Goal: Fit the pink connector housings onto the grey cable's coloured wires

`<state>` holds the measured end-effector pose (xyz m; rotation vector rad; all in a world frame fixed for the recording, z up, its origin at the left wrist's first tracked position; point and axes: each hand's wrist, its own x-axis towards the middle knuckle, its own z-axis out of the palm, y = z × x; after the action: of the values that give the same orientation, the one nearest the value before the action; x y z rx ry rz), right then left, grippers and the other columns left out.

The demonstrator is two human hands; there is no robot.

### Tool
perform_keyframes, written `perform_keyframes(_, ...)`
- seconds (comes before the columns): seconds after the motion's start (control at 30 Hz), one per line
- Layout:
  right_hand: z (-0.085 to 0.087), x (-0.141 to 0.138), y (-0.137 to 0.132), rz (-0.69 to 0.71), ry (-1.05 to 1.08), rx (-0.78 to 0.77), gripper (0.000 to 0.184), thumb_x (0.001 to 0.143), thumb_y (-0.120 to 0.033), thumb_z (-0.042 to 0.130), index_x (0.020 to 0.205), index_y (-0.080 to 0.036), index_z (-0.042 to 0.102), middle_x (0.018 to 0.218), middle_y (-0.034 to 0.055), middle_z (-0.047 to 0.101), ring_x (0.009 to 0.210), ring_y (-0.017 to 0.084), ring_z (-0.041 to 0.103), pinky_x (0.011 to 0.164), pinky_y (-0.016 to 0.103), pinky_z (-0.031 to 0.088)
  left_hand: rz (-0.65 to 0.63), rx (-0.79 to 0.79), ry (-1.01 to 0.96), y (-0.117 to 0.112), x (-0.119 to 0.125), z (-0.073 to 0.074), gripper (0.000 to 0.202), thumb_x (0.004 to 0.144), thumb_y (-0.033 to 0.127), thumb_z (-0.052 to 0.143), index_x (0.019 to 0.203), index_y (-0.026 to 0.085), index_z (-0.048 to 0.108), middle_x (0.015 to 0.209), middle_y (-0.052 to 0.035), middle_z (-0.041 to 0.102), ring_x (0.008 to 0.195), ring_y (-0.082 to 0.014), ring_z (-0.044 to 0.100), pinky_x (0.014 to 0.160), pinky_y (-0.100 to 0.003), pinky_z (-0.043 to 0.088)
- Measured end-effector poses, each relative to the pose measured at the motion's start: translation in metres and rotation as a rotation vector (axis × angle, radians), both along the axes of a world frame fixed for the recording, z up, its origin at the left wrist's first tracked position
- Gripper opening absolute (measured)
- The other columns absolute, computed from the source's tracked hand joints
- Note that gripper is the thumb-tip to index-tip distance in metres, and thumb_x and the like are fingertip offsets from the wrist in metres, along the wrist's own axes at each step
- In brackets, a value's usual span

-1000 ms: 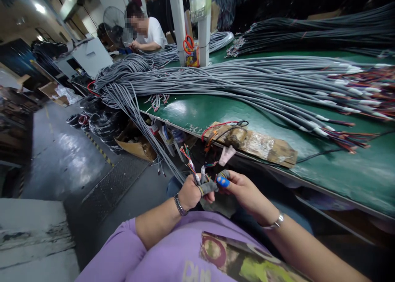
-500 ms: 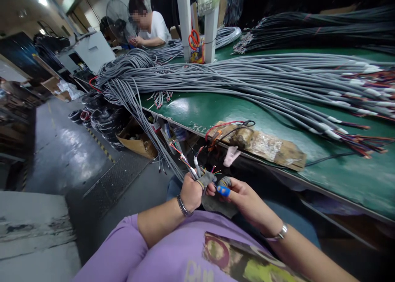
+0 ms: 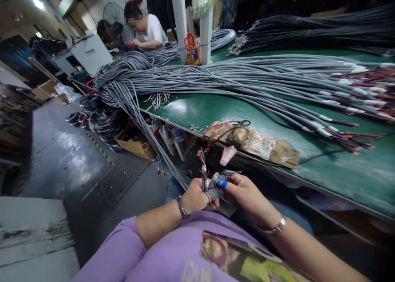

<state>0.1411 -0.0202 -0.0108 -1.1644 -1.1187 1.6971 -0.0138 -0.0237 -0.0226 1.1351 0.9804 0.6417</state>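
Note:
My left hand (image 3: 197,196) is closed around the ends of several grey cables (image 3: 204,184), whose thin coloured wires (image 3: 202,156) fan out above the fist. Grey covers sit on some fingertips. My right hand (image 3: 242,193), with a blue wrap (image 3: 221,182) on the thumb, pinches one cable's stripped end close beside the left fist. Green and dark wires show past its fingers. From the left hand the cables run back up to a large grey cable bundle (image 3: 185,78) on the green table (image 3: 182,111).
A taped cardboard piece (image 3: 262,146) with red and black leads lies along the table's near edge. Orange scissors (image 3: 189,41) hang at a white post (image 3: 206,39). A co-worker (image 3: 151,31) sits across the table. An open carton (image 3: 135,140) stands on the floor.
My right hand has come in against the left and now pinches a cable end. The coloured wires in my left hand have swung rightward and stand more upright.

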Motion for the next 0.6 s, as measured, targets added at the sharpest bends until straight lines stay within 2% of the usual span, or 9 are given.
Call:
perform_keyframes(0.1,-0.005,0.002,0.005,-0.168,-0.058,-0.021,0.036,0.063,-0.050,0.075,0.068,-0.019,0.057,0.061,-0.0008,0.057,0.055,0.013,0.048,0.055,0.028,0.040,-0.049,0.037,0.033,-0.003,-0.001,0.001,0.048,0.063,0.056,0.073,0.052,0.013,0.056,0.048,-0.0017,0.056,0.043,-0.0084,0.051,0.046,-0.021,0.044)
perform_keyframes(0.2,-0.012,0.010,0.009,-0.346,-0.013,-0.061,0.040,0.062,-0.052,0.075,0.063,-0.021,0.051,0.054,-0.0047,0.046,0.050,0.010,0.039,0.052,0.026,0.038,-0.005,0.044,0.015,-0.004,-0.001,0.004,0.049,0.063,0.058,0.073,0.054,0.013,0.056,0.048,-0.0016,0.056,0.042,-0.0084,0.050,0.045,-0.021,0.044)
perform_keyframes(0.27,-0.015,0.014,0.008,-0.303,0.078,-0.095,0.042,0.063,-0.055,0.075,0.063,-0.020,0.052,0.055,-0.0045,0.045,0.052,0.010,0.040,0.055,0.026,0.041,0.071,0.030,-0.005,-0.003,-0.002,0.006,0.050,0.063,0.060,0.072,0.056,0.013,0.057,0.047,-0.0013,0.056,0.040,-0.0089,0.050,0.044,-0.021,0.044)
perform_keyframes(0.33,-0.015,0.015,0.004,-0.182,0.172,-0.135,0.042,0.065,-0.057,0.074,0.067,-0.019,0.055,0.059,-0.0032,0.048,0.055,0.010,0.041,0.057,0.027,0.042,0.129,0.029,-0.015,-0.001,-0.003,0.007,0.051,0.063,0.061,0.071,0.058,0.013,0.057,0.047,-0.0011,0.056,0.039,-0.0089,0.050,0.044,-0.022,0.044)
perform_keyframes(0.43,-0.012,0.010,-0.003,-0.035,0.201,-0.137,0.041,0.065,-0.054,0.076,0.076,-0.018,0.061,0.062,-0.0024,0.051,0.056,0.010,0.042,0.055,0.025,0.038,0.124,0.039,-0.014,0.000,-0.003,0.008,0.051,0.063,0.061,0.071,0.057,0.013,0.056,0.048,-0.0017,0.057,0.040,-0.0089,0.051,0.044,-0.022,0.045)
perform_keyframes(0.6,-0.009,0.002,-0.006,-0.023,0.082,-0.036,0.037,0.066,-0.050,0.077,0.076,-0.017,0.062,0.064,-0.0008,0.056,0.058,0.011,0.043,0.057,0.026,0.035,0.089,0.066,-0.012,-0.002,-0.004,0.007,0.052,0.067,0.061,0.069,0.053,0.013,0.056,0.046,-0.0019,0.055,0.041,-0.0091,0.051,0.045,-0.021,0.045)
